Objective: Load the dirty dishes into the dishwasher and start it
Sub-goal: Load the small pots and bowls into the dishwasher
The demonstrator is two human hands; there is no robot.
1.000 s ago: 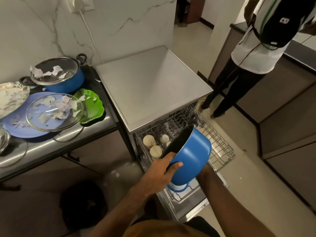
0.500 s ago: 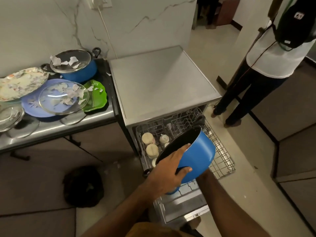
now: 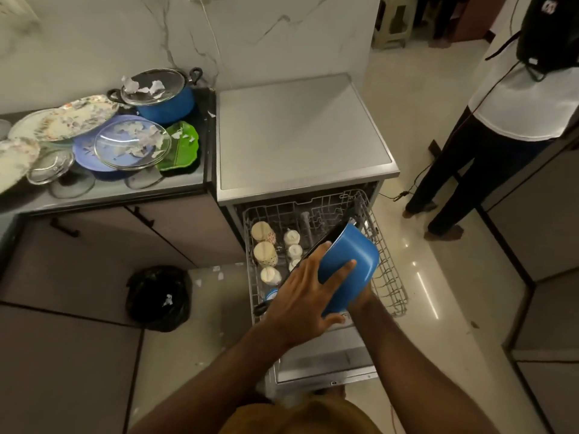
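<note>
**Over the pulled-out rack, a pot tilted and ready to set down**

Above the right half of the dishwasher's upper rack point(image 3: 390, 278), the person holds a blue pot point(image 3: 352, 256) clear of the wires with both hands. The left hand point(image 3: 305, 288) clasps it from the near-left side. Its fingers are splayed across the blue wall and up to the rim, and one digit is tucked under the lower edge. The right hand point(image 3: 360, 300) comes in from below, at the pot's base. The pot hides most of it, so how its fingers lie cannot be told.

The pot is on a slant. Its dark mouth faces left and toward the back of the rack, and its base faces the person's right. Just to the left of that mouth, upturned cups point(image 3: 264, 253) fill the rack's left column. The wires under and behind the pot look free.

The coming move turns on that relation: free space lies below and to the right of the pot, crockery to its left. The likely need is to roll the mouth downward and lower the pot straight into the right side. The left hand sits between the pot and the cups, so it is the one at risk of knocking them.

Much of the job looks undone. On the table point(image 3: 103, 191) to the left stand a second lidded pot point(image 3: 169, 100), a glass lid point(image 3: 131, 145) on a blue plate, a green plate point(image 3: 185, 147) and floral plates point(image 3: 72, 120), strewn with paper scraps.
</note>
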